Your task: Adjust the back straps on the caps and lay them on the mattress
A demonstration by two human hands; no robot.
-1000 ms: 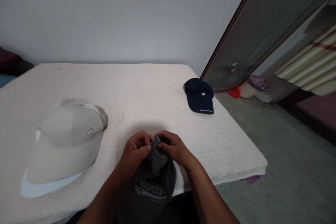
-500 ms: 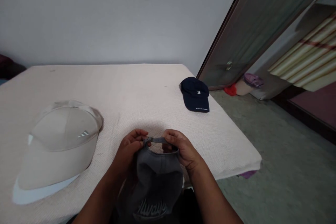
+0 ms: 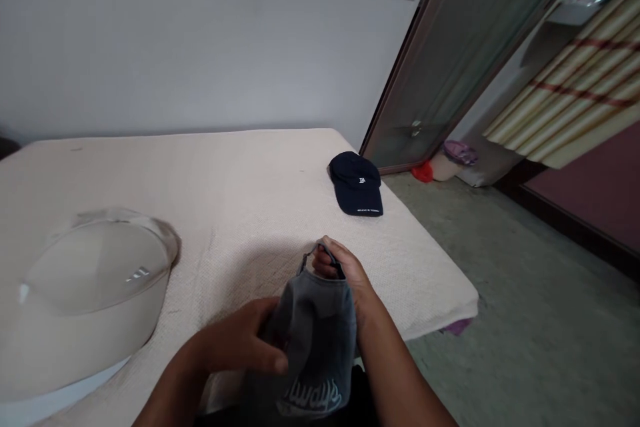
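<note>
A grey baseball cap [image 3: 323, 337] with pale lettering on its front hangs above the near edge of the bed, its back opening and strap uppermost. Closed around the strap end at the cap's upper right is my right hand [image 3: 345, 273]. My left hand [image 3: 245, 337] is at the cap's left side, thumb stretched out and apart from the fingers; the fingertips are partly hidden by the fabric. A large beige cap [image 3: 100, 293] lies on the bed to the left. Farther off, a navy cap [image 3: 355, 183] with small white lettering rests near the bed's right edge.
The bed has a pale textured cover [image 3: 240, 180] and stands against a white wall [image 3: 200, 47]. Beyond its right side are a grey floor [image 3: 525, 293], a dark-framed glass door [image 3: 450, 47] and a striped curtain [image 3: 575, 87]. A purple-topped bag [image 3: 457, 153] sits by the door.
My left hand has let go of the strap and moved down along the cap's left side. My right hand keeps its grip while the cap has turned and narrowed. The view has shifted slightly.
</note>
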